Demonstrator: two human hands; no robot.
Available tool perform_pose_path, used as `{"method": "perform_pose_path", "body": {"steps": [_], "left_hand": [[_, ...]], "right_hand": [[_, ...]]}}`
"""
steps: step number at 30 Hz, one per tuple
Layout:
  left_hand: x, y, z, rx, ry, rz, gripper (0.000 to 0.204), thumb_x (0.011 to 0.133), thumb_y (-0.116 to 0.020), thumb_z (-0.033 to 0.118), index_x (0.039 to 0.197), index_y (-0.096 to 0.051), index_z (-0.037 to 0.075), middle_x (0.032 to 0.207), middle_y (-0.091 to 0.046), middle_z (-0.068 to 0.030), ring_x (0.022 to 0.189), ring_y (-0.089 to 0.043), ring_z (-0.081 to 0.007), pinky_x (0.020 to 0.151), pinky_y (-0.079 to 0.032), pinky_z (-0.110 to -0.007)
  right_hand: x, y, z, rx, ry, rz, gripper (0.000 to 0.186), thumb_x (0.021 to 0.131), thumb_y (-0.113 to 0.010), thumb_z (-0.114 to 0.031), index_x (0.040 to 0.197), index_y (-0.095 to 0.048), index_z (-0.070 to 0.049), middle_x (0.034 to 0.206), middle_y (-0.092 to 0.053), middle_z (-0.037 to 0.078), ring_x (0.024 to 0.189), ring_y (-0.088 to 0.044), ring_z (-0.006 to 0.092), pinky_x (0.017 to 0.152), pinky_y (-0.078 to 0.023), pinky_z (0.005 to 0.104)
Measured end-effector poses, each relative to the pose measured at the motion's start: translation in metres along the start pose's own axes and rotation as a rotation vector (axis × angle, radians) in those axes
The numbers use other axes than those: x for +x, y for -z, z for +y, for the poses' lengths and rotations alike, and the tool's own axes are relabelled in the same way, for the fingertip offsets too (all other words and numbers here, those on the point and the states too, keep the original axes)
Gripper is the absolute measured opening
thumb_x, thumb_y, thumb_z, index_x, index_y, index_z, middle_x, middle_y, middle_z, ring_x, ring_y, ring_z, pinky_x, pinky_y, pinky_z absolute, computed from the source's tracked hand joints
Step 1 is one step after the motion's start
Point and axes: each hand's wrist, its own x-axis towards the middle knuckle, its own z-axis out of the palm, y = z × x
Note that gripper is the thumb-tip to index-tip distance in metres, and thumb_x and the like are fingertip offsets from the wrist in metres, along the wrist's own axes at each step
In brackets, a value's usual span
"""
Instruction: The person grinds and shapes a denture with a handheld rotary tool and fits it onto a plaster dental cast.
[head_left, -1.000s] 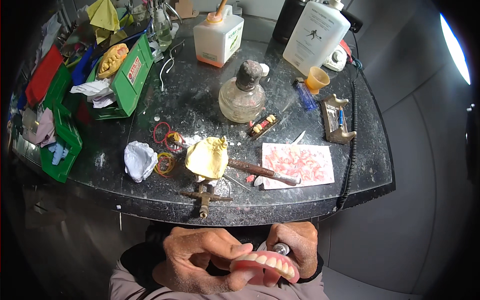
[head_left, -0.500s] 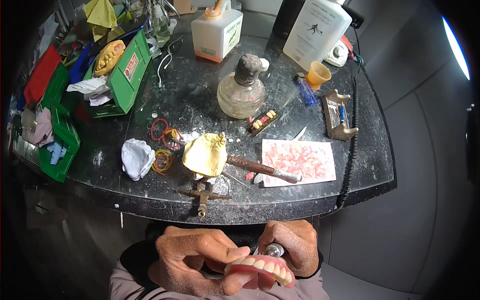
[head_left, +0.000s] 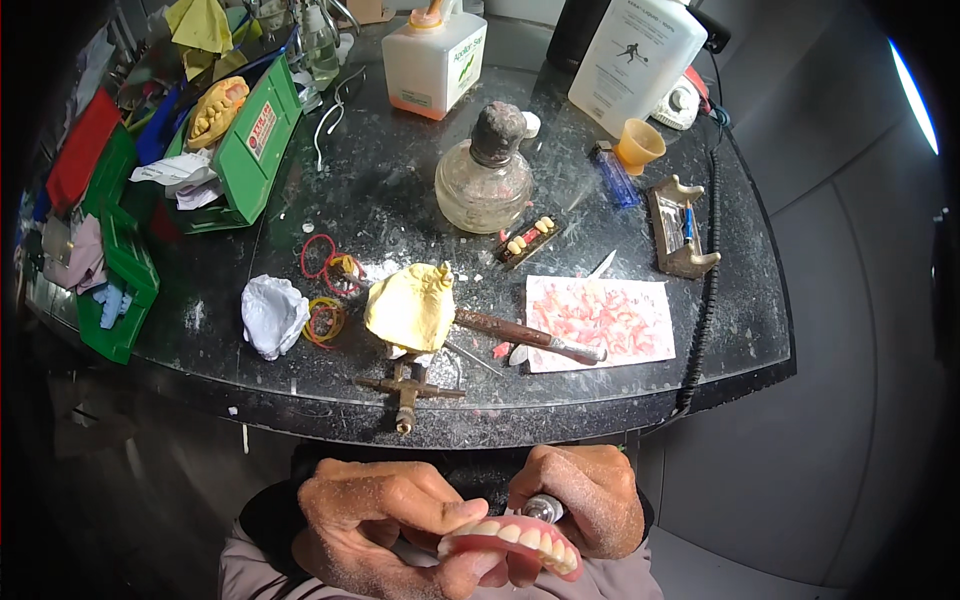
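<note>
At the bottom centre my left hand (head_left: 375,510) is closed on a pink denture (head_left: 505,537) with a row of white teeth, pinching it with thumb and fingers, its teeth facing up and toward me. Just right of it my right hand (head_left: 588,497) is wrapped round a silver metal handpiece (head_left: 542,509), whose end sits behind the denture; whether its tip touches the denture is hidden. Pale dust coats both hands, which are below the front edge of the black worktop (head_left: 250,390).
On the worktop lie a yellow cast (head_left: 408,305), white lump (head_left: 270,318), pink-shaving card (head_left: 610,320), glass burner (head_left: 480,195), two plastic containers (head_left: 420,70) (head_left: 615,70), green bins (head_left: 250,150), rubber bands (head_left: 318,255), knife (head_left: 530,340) and coiled cord (head_left: 710,280) at right.
Both hands have shifted left over the last second, carrying the denture a little leftward. The grips look unchanged.
</note>
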Motion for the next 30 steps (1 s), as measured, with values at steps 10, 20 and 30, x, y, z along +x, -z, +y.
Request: {"method": "perform_pose_path", "body": {"steps": [10,20,30], "left_hand": [[-0.007,-0.002,0.003,0.023,0.063,0.079,0.03,0.066,-0.078,0.007,0.087,-0.059,-0.004,0.072,-0.061,-0.0129,0.062,-0.06,-0.0113,0.051,-0.046,-0.021],[-0.001,0.008,0.005,0.025,-0.006,-0.04,0.038,0.068,-0.076,0.021,0.089,-0.058,-0.005,0.075,-0.06,-0.0133,0.06,-0.055,-0.0122,0.049,-0.041,-0.022],[-0.003,0.008,0.002,0.049,-0.04,-0.062,0.035,0.07,-0.076,0.016,0.089,-0.054,-0.002,0.073,-0.06,-0.0115,0.058,-0.053,-0.0103,0.049,-0.04,-0.022]], "right_hand": [[0.0,0.002,-0.001,-0.001,0.011,-0.053,0.033,0.068,-0.065,-0.032,0.07,-0.052,-0.002,0.058,-0.052,0.007,0.045,-0.054,0.0183,0.039,-0.038,0.0271],[0.001,0.007,-0.006,-0.08,-0.01,-0.084,0.025,0.066,-0.066,-0.025,0.073,-0.054,-0.004,0.06,-0.054,0.005,0.047,-0.054,0.0184,0.039,-0.039,0.0273],[0.001,0.008,-0.007,-0.085,-0.002,-0.085,0.024,0.065,-0.067,-0.024,0.074,-0.054,-0.006,0.063,-0.056,0.004,0.049,-0.056,0.0187,0.041,-0.041,0.028]]}}
